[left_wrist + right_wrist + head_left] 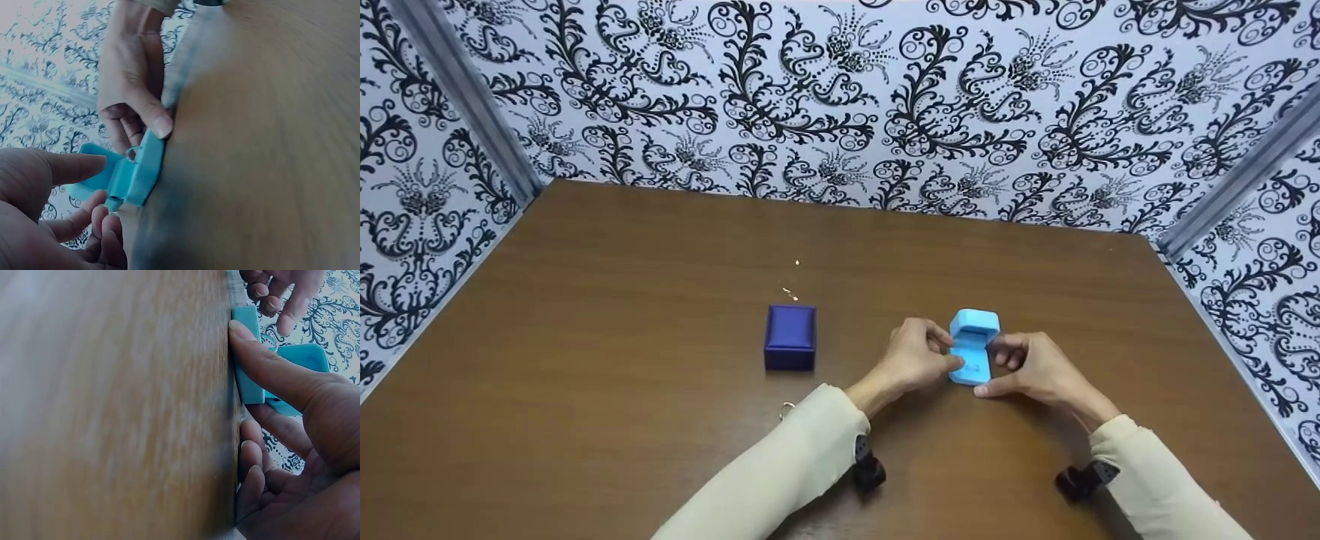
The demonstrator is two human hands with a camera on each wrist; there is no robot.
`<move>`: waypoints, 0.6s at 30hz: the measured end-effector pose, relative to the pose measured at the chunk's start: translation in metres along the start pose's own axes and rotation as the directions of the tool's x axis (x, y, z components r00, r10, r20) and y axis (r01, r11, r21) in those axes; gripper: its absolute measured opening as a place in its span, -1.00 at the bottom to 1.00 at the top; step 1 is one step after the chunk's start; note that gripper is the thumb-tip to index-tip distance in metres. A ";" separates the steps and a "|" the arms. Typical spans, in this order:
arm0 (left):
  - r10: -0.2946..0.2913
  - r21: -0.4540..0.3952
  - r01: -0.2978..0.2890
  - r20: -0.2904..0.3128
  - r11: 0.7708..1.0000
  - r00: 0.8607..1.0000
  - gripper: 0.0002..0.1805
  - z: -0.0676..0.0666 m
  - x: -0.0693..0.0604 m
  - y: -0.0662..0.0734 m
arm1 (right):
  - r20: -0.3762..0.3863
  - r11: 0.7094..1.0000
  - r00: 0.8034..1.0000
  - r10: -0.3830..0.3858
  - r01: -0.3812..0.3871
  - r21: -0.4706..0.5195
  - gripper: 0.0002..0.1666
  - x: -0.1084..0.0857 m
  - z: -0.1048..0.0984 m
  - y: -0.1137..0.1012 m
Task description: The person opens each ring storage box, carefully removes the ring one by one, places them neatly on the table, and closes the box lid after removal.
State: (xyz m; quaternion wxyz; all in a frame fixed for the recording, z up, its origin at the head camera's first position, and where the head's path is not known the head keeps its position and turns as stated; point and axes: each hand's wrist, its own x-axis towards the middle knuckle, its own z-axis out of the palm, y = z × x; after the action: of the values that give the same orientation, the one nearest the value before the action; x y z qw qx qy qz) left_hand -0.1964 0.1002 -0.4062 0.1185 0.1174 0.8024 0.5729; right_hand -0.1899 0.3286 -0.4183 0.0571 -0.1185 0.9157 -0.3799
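Observation:
A light-blue ring box [973, 367] stands on the table with its lid raised. Upright in its base sits a ring [133, 154], small and silvery. My right hand [1039, 371] grips the base from the right, thumb along the front edge and index finger at the side, as the right wrist view shows. At the left of the box is my left hand [916, 356], its thumb reaching over the opening near the ring. Its other fingers are loosely bent beside the box and appear to hold nothing.
A dark purple box [790, 337], closed, stands left of the hands. Behind it lie a thin gold piece of jewelry [790, 294] and a tiny shiny piece [797, 262]. A gold ring [787, 409] lies beside the left sleeve. Patterned walls [825, 97] border the wooden table [622, 300].

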 end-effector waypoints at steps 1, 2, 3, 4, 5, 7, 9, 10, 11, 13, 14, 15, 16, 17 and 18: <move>0.019 0.023 -0.019 0.002 1.000 1.000 -0.82 0.001 0.000 0.000 | -0.002 1.000 1.000 -0.002 0.002 -0.002 -0.43 0.000 0.000 0.000; 0.030 0.044 -0.030 0.007 0.999 1.000 -0.83 0.003 -0.001 0.000 | -0.004 1.000 1.000 -0.004 0.004 -0.004 -0.43 0.000 0.000 0.000; 0.040 0.068 -0.040 0.011 0.997 0.999 -0.85 0.005 -0.001 -0.001 | -0.006 1.000 1.000 -0.005 0.005 -0.004 -0.43 0.000 0.000 0.000; 0.046 0.089 -0.047 0.014 0.995 0.999 -0.86 0.006 -0.001 -0.001 | -0.007 1.000 1.000 -0.005 0.005 -0.002 -0.43 0.000 0.001 0.000; 0.048 0.106 -0.049 0.017 0.993 0.999 -0.87 0.008 -0.001 -0.001 | -0.009 1.000 1.000 -0.004 0.004 0.000 -0.43 0.000 0.001 0.000; 0.044 0.134 -0.045 0.016 0.990 0.999 -0.88 0.011 -0.001 -0.001 | -0.010 1.000 1.000 -0.004 0.004 0.004 -0.43 0.000 0.001 0.001; 0.042 0.153 -0.043 0.010 0.987 0.999 -0.89 0.015 0.000 -0.001 | -0.011 1.000 1.000 -0.005 0.005 0.008 -0.44 0.000 0.001 0.001; 0.043 0.160 -0.043 0.005 0.986 0.999 -0.89 0.016 0.000 0.000 | -0.011 1.000 1.000 -0.007 0.007 0.007 -0.44 0.000 0.001 0.001; 0.044 0.165 -0.043 -0.001 0.985 0.999 -0.90 0.017 0.001 0.000 | -0.012 1.000 1.000 -0.009 0.009 0.006 -0.44 0.000 0.001 0.001; 0.050 0.176 -0.047 -0.014 0.983 0.999 -0.90 0.019 0.001 0.001 | -0.012 1.000 1.000 -0.010 0.010 0.004 -0.44 0.000 0.001 0.001; 0.057 0.181 -0.052 -0.021 0.982 0.998 -0.90 0.020 0.001 0.001 | -0.013 1.000 1.000 -0.010 0.010 0.004 -0.44 0.000 0.001 0.001; 0.061 0.187 -0.055 -0.027 0.981 0.998 -0.91 0.021 0.002 0.001 | -0.013 1.000 1.000 -0.009 0.009 0.004 -0.44 0.000 0.001 0.001; 0.067 0.192 -0.059 -0.033 0.980 0.997 -0.91 0.022 0.001 0.001 | -0.013 1.000 1.000 -0.007 0.007 0.004 -0.44 0.000 0.001 0.001; 0.072 0.199 -0.064 -0.038 0.978 0.997 -0.92 0.023 0.002 0.001 | -0.011 1.000 1.000 -0.002 0.003 0.009 -0.43 0.000 0.001 0.001; 0.077 0.205 -0.067 -0.041 0.976 0.996 -0.92 0.023 0.002 0.001 | -0.008 1.000 1.000 0.002 -0.002 0.014 -0.42 0.000 0.001 0.001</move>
State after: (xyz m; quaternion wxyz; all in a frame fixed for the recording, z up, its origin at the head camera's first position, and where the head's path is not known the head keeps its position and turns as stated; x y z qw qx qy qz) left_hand -0.1906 0.1218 -0.4129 0.0652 0.1439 0.8548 0.4943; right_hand -0.1901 0.3286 -0.4198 0.0547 -0.1155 0.9133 -0.3866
